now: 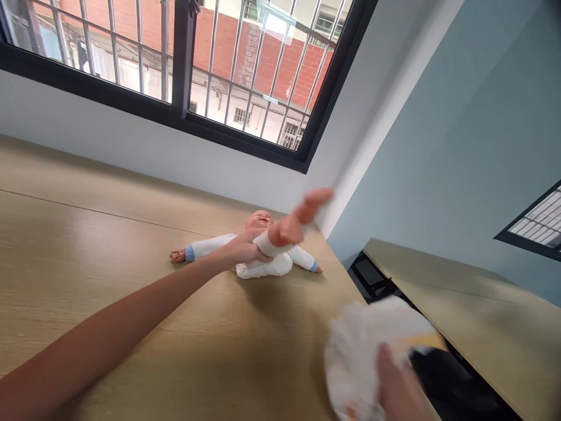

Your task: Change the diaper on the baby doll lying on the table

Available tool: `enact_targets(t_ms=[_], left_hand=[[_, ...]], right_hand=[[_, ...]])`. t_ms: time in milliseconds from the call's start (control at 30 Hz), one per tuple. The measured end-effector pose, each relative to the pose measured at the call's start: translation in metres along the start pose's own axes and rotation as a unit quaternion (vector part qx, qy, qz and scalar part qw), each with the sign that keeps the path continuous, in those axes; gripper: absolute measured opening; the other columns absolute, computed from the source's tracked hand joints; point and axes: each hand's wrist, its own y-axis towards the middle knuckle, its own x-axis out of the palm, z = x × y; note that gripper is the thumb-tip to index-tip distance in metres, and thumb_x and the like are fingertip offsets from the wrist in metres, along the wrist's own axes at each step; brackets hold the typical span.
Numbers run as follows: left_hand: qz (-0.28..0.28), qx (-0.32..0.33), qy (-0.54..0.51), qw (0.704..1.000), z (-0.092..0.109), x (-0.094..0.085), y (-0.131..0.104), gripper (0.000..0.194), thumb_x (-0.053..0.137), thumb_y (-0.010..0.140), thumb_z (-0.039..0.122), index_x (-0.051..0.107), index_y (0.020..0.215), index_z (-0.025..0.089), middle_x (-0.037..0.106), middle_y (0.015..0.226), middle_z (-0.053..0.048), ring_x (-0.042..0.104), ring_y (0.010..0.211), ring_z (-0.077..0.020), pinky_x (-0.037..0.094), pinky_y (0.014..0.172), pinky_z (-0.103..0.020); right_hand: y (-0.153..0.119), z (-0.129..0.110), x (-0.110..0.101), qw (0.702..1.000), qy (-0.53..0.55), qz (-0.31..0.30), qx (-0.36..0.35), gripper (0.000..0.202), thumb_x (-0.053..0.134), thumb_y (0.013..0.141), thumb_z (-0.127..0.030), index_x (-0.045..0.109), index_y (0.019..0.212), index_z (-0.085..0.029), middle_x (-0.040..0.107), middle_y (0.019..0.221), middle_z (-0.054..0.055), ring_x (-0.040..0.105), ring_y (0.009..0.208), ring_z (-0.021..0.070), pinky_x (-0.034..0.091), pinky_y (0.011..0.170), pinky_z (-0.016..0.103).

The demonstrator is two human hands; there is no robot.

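Observation:
A baby doll (263, 269) in white clothes with blue cuffs lies on its back on the wooden table (184, 339), its arms spread and its head toward the wall. My left hand (245, 248) is wrapped round the doll's raised legs, and the bare feet stick out above the hand. At the lower right, my right hand (398, 380) holds a bunched white diaper (363, 356) with a yellow-orange strip. That hand and the diaper are blurred by motion and stand apart from the doll.
A barred window (179, 120) with a dark frame is behind the table. A second wooden table (464, 298) stands at the right, with dark objects (456, 380) in the gap between the tables. Pale blue wall (460, 146) rises at the right.

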Motion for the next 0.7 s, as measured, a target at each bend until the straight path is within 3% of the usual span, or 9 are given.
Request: enact_targets(t_ms=[67, 133, 233, 300, 367, 467, 533, 600, 700], left_hand=[[0.034, -0.045, -0.071, 0.996, -0.002, -0.009, 0.000, 0.048, 0.073, 0.062, 0.033, 0.064, 0.107, 0.018, 0.068, 0.108, -0.003, 0.062, 0.104, -0.0282, 0.051, 0.083, -0.034], [0.059, -0.094, -0.130, 0.985, -0.004, -0.014, -0.002, 0.053, 0.077, 0.057, 0.031, 0.065, 0.107, 0.019, 0.070, 0.108, -0.003, 0.062, 0.104, -0.0289, 0.052, 0.084, -0.035], [0.063, -0.116, -0.135, 0.982, 0.000, -0.019, -0.006, 0.054, 0.077, 0.055, 0.030, 0.066, 0.106, 0.018, 0.070, 0.104, -0.004, 0.063, 0.104, -0.0303, 0.052, 0.083, -0.036], [0.061, -0.092, -0.113, 0.987, 0.006, -0.021, -0.009, 0.053, 0.075, 0.057, 0.030, 0.066, 0.108, 0.018, 0.070, 0.105, -0.003, 0.062, 0.105, -0.0307, 0.051, 0.084, -0.036], [0.057, -0.060, -0.087, 0.993, 0.013, -0.022, -0.011, 0.052, 0.074, 0.058, 0.028, 0.067, 0.108, 0.020, 0.069, 0.104, -0.002, 0.061, 0.105, -0.0308, 0.051, 0.085, -0.036], [0.042, -0.031, -0.049, 0.997, 0.019, -0.021, -0.013, 0.050, 0.074, 0.057, 0.027, 0.069, 0.106, 0.020, 0.069, 0.100, -0.002, 0.061, 0.103, -0.0318, 0.050, 0.086, -0.038], [0.036, -0.008, -0.042, 0.998, 0.019, -0.020, -0.014, 0.050, 0.074, 0.057, 0.027, 0.069, 0.106, 0.020, 0.068, 0.101, -0.002, 0.061, 0.102, -0.0321, 0.050, 0.087, -0.039], [0.032, 0.017, -0.047, 0.998, 0.019, -0.020, -0.015, 0.051, 0.073, 0.058, 0.027, 0.069, 0.108, 0.019, 0.067, 0.105, -0.002, 0.060, 0.104, -0.0322, 0.049, 0.090, -0.039], [0.035, 0.012, -0.061, 0.997, 0.021, -0.022, -0.017, 0.050, 0.072, 0.059, 0.026, 0.068, 0.108, 0.018, 0.067, 0.107, -0.003, 0.060, 0.106, -0.0328, 0.048, 0.092, -0.039]], right_hand=[[0.015, -0.026, 0.020, 0.999, 0.006, -0.038, 0.010, 0.058, 0.043, 0.096, -0.055, 0.048, 0.142, -0.021, 0.067, 0.123, 0.009, 0.064, 0.112, 0.0267, 0.057, 0.087, 0.035], [0.026, -0.050, 0.031, 0.981, 0.028, -0.185, 0.044, 0.073, 0.049, 0.091, -0.061, 0.036, 0.151, -0.019, 0.046, 0.148, 0.011, 0.049, 0.132, 0.0277, 0.050, 0.101, 0.038], [0.041, -0.076, 0.031, 0.955, 0.002, -0.297, 0.000, 0.062, 0.045, 0.095, -0.054, 0.040, 0.149, -0.024, 0.035, 0.155, 0.007, 0.038, 0.140, 0.0258, 0.038, 0.113, 0.042], [0.051, -0.083, 0.027, 0.943, -0.046, -0.319, -0.085, 0.043, 0.044, 0.097, -0.039, 0.055, 0.137, -0.028, 0.041, 0.151, 0.005, 0.043, 0.137, 0.0238, 0.037, 0.113, 0.041], [0.061, -0.086, 0.029, 0.924, -0.081, -0.326, -0.182, 0.037, 0.048, 0.094, -0.025, 0.063, 0.126, -0.031, 0.045, 0.148, 0.003, 0.047, 0.132, 0.0225, 0.042, 0.109, 0.039], [0.071, -0.085, 0.043, 0.890, -0.098, -0.347, -0.278, 0.039, 0.059, 0.089, -0.027, 0.063, 0.128, -0.032, 0.040, 0.151, 0.003, 0.043, 0.135, 0.0242, 0.041, 0.109, 0.038], [0.070, -0.084, 0.058, 0.870, -0.118, -0.376, -0.296, 0.052, 0.064, 0.087, -0.038, 0.054, 0.138, -0.034, 0.032, 0.157, 0.005, 0.033, 0.142, 0.0282, 0.034, 0.115, 0.043], [0.067, -0.082, 0.075, 0.868, -0.165, -0.375, -0.279, 0.062, 0.061, 0.088, -0.044, 0.043, 0.147, -0.035, 0.027, 0.159, 0.008, 0.026, 0.145, 0.0339, 0.028, 0.116, 0.051], [0.067, -0.084, 0.092, 0.889, -0.244, -0.319, -0.222, 0.065, 0.058, 0.089, -0.043, 0.040, 0.149, -0.027, 0.041, 0.149, 0.017, 0.039, 0.134, 0.0421, 0.039, 0.105, 0.058]])
